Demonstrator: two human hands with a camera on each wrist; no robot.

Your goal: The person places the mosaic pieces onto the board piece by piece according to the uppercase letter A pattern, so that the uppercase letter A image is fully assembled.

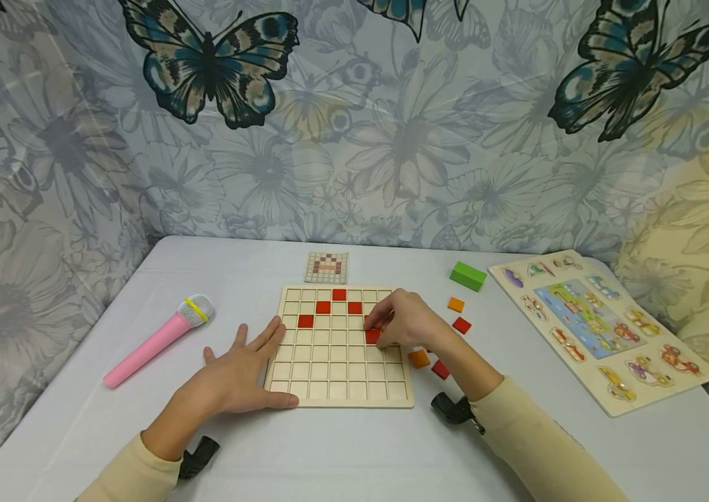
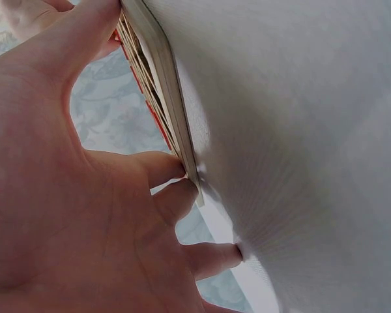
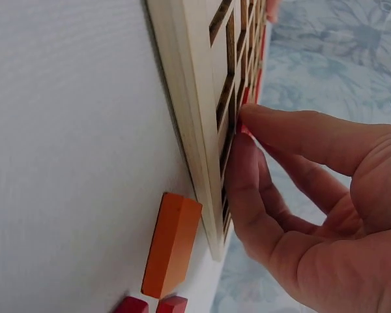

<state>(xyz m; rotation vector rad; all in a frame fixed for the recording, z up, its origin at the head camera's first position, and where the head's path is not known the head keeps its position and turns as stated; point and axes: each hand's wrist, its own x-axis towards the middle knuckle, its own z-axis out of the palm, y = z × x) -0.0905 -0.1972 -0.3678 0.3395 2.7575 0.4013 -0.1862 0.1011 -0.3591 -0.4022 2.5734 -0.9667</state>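
Note:
A light wooden grid board [image 1: 338, 394] lies on the table, with several red square tiles [image 1: 306, 321] set in its upper cells. My left hand [image 1: 238, 376] is spread, its thumb on the board's near left corner and fingertips at the left edge. In the left wrist view those fingers [image 2: 173, 199] touch the board's side [image 2: 176, 98], and one fingertip meets the cloth. My right hand [image 1: 406, 319] pinches a red tile [image 1: 372, 337] at a cell on the board's right side. The right wrist view shows thumb and fingers around that tile [image 3: 245, 98], partly hiding it.
Loose orange [image 1: 419, 358] and red tiles [image 1: 440, 369] lie right of the board. A green block [image 1: 468, 277], a picture puzzle board [image 1: 605, 335], a pink toy microphone [image 1: 147, 351] and a small pattern card [image 1: 327, 268] surround it. A patterned curtain [image 1: 404, 153] hangs behind.

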